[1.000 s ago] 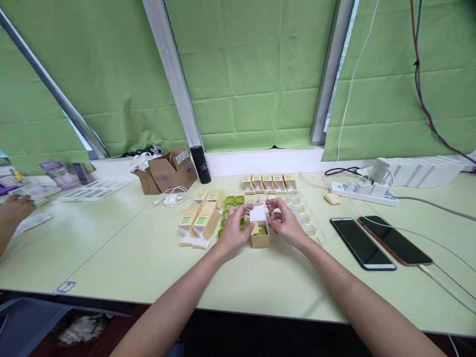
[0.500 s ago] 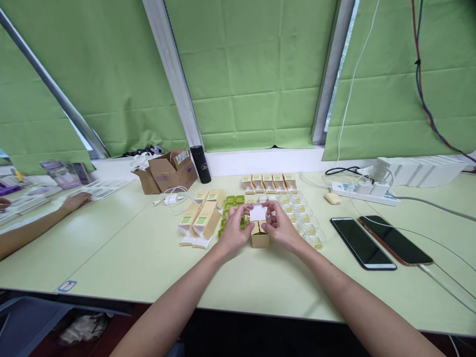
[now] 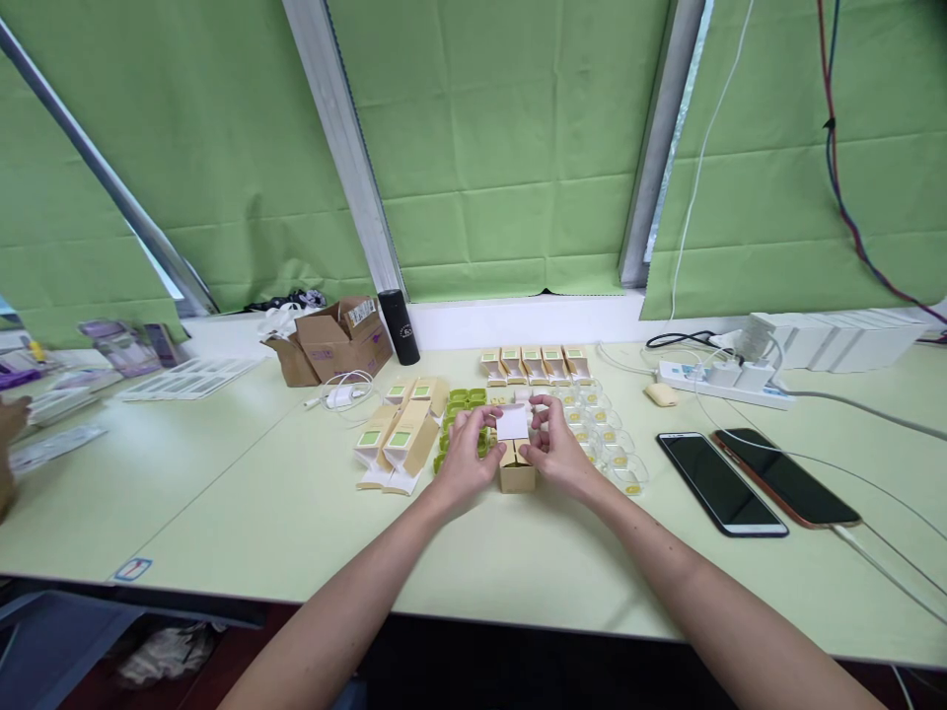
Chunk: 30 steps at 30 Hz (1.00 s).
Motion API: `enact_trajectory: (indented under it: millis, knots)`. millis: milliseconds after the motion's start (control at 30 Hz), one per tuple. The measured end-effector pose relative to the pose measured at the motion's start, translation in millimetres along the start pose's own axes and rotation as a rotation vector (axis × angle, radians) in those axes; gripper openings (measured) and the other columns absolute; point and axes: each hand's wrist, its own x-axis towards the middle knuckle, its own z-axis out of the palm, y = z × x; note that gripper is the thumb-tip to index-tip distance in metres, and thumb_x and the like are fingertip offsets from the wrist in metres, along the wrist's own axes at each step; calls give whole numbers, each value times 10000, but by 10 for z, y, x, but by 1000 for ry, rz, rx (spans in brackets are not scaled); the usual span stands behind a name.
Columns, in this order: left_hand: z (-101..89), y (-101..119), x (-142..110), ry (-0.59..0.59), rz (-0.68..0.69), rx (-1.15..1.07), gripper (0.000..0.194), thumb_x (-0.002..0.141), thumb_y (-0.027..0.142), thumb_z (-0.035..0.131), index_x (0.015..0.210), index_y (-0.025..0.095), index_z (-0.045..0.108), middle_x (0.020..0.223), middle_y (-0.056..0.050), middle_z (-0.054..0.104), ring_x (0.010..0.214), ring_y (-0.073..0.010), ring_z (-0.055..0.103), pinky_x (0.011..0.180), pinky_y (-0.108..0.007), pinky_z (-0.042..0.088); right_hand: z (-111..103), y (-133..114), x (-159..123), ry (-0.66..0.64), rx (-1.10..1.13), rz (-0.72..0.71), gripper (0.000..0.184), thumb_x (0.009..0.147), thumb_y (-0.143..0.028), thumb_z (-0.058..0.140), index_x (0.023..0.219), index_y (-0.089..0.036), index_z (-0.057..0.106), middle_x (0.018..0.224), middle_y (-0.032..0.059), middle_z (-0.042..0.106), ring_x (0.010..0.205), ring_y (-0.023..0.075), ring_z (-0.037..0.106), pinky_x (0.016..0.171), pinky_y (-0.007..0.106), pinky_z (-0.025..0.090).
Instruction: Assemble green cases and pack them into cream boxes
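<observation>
A small tan cardboard box [image 3: 516,477] stands on the pale green table [image 3: 281,513], its white top flap [image 3: 512,424] raised. My left hand [image 3: 465,456] is curled against the box's left side, with its fingertips on the flap. On the right side, my right hand [image 3: 556,444] pinches the flap's edge. Flat unfolded tan boxes [image 3: 396,442] lie to the left. Green inserts [image 3: 466,398] sit just behind my left hand. Several clear round cups [image 3: 618,456] lie to the right.
A row of finished small boxes [image 3: 536,365] stands further back. Two phones [image 3: 755,481] lie at the right, beyond them a power strip [image 3: 721,380] with cables. A brown carton [image 3: 336,340] and black cylinder [image 3: 399,326] stand back left. Another person's hand [image 3: 9,424] shows at the far left edge.
My right hand has closed in on the box's white flap; the green piece seen inside the box is now hidden. The other person's hand reached out, then pulled back to the left edge.
</observation>
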Motion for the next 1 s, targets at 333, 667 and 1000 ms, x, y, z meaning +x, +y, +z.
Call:
enact_trajectory:
  millis: [333,667,1000]
  knots:
    - [39,-29,-22,54,-22,7,476,855,192,695,1253,284,452,1260,-78,551,1219,-272,573,1107,-487,415,1,8,6,2,-18,-17,638,751,-244,661,1318,-287,374,1018,-42,422,598,71,507,593,267,444]
    - [16,-12,-14,58,-8,44,292,835,203,706,1102,258,602,1137,-73,569,1143,-289,557,1038,-469,478,-6,-9,-9,8,-60,-59,538,774,-258,640,1271,-278,437,1011,-39,428,609,78,491,606,274,441]
    - [3,33,-7,35,39,43,148,860,161,664,984,242,671,1092,-83,592,1140,-306,563,1043,-499,478,-79,-94,-10,84,-107,-156,322,774,-210,588,1093,-246,587,832,-30,446,688,152,488,579,264,404]
